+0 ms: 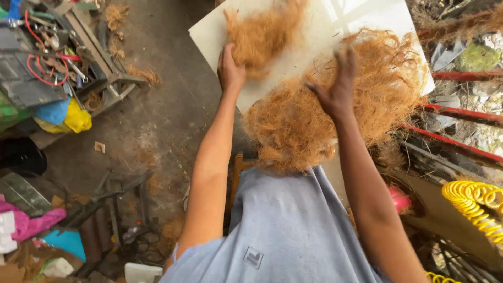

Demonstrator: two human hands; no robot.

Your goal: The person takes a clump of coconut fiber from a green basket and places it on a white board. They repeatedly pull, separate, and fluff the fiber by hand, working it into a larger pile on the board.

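1. The left hand (231, 67) rests on a flat white rectangular board (309, 50), its fingers pushed into the lower edge of a smaller tuft of orange-brown coir fibre (262, 34). The fingertips are buried in the strands, so I cannot tell whether they pinch the fibre or only press on it.
2. That smaller tuft lies on the left half of the board, directly above and ahead of the left hand, touching it.
3. The right hand (335, 89) is held over a large tangled mass of orange-brown coir fibre (340, 105), fingers spread and loose, not closed on anything. The fibre lies under and all around this hand, and whether the palm touches it cannot be told.
4. The large mass covers the lower right part of the board and spills over its near edge toward the person's grey-blue shirt (285, 230).
5. The 2 fibre heaps sit near each other on the board, with a strip of bare white between them.
6. A yellow coiled hose (474, 202) lies at the right, and a cluttered rack of tools and red wires (47, 57) stands at the upper left on the dirty concrete floor (162, 105).
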